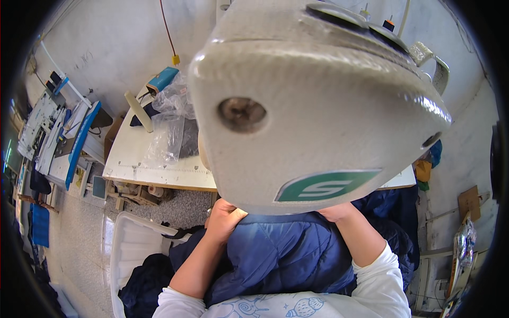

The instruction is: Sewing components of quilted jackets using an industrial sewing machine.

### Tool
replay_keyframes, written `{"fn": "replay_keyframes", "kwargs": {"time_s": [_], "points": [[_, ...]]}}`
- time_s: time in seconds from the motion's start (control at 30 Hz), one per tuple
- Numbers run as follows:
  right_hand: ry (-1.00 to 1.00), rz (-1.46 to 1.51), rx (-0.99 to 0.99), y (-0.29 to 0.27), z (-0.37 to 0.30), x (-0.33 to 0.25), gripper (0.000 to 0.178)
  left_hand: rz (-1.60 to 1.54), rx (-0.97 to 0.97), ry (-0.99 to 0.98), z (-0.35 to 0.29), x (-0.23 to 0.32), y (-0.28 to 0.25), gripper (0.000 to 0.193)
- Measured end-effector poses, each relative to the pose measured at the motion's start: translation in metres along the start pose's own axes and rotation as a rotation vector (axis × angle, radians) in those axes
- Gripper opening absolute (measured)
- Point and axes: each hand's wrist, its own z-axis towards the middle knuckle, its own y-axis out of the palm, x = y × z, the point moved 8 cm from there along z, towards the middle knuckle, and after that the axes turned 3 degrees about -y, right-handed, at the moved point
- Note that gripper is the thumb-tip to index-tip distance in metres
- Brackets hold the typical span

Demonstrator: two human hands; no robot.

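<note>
A person's left hand (224, 218) curls with its thumb folded inward, gripping the upper left edge of a navy-blue quilted fabric piece (286, 246) spread over the lap below the tabletop (154, 172)'s edge. The right hand (335, 212) meets the piece's upper right corner; its fingers vanish behind a cream-painted metal machine head (318, 127) with a green emblem, so whether they grip cannot be told. The head also hides the fabric's top edge and much of the white tabletop. Beside the left forearm, a white ribbed plastic bin (126, 241), cut off by the lower edge of the view, contains dark cloth (151, 281). Farther out, a crumpled clear plastic bag (168, 138) lies on the tabletop against something dark that is hard to make out.
</note>
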Motion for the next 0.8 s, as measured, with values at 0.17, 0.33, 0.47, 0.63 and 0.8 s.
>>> {"fn": "replay_keyframes", "kwargs": {"time_s": [0.17, 0.33, 0.47, 0.63, 0.8], "points": [[-0.001, 0.01, 0.013, 0.003, 0.001, 0.0, 0.026, 0.002, -0.005, 0.013, 0.0, 0.002, 0.002, 0.022], [0.052, -0.018, 0.04, 0.003, 0.001, 0.004, 0.026, -0.016, -0.028, 0.019, 0.0, 0.003, 0.005, 0.021], [0.073, 0.013, 0.04, 0.001, 0.003, 0.011, 0.025, -0.019, -0.06, 0.097, 0.001, 0.009, 0.008, 0.022], [0.107, -0.022, 0.056, 0.0, 0.003, 0.014, 0.028, -0.039, -0.083, 0.142, 0.002, 0.013, 0.011, 0.024], [0.09, -0.045, 0.043, 0.002, 0.003, 0.008, 0.031, -0.032, -0.108, 0.126, 0.003, 0.012, 0.013, 0.025]]}}
